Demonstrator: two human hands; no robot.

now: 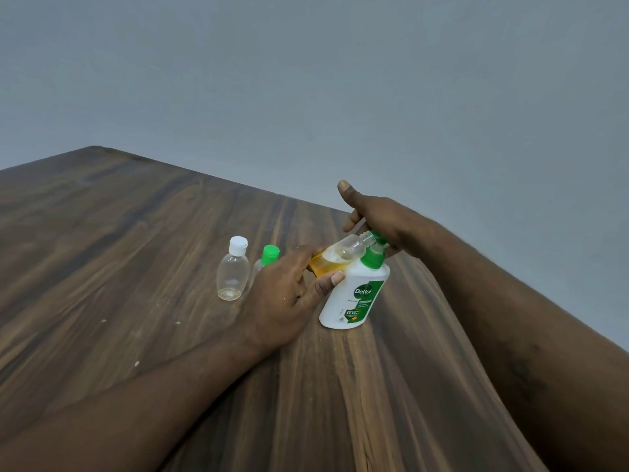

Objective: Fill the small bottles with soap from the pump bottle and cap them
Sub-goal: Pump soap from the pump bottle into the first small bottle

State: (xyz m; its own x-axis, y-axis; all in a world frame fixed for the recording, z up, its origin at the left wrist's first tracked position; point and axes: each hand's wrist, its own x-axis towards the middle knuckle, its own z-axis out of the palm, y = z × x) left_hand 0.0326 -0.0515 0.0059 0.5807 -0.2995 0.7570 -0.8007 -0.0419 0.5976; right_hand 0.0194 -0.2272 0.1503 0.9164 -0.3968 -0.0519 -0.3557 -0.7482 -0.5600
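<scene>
Forearms [153,403] rising from the lower frame meet right of centre, where the left hand [289,294] clamps its grip on a tilted, part-filled small bottle [340,257], mouth to nozzle so the dose lands inside, while the right hand [384,216], grip unclasped, presses the Dettol pump bottle [354,298] standing on the surface [136,267].

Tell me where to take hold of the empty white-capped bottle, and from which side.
Grip the white-capped bottle across its clear oval body, just below the cap, coming from above and from its left. It stands upright on the table, and the green-capped bottle and the left hand crowd its right side.
</scene>
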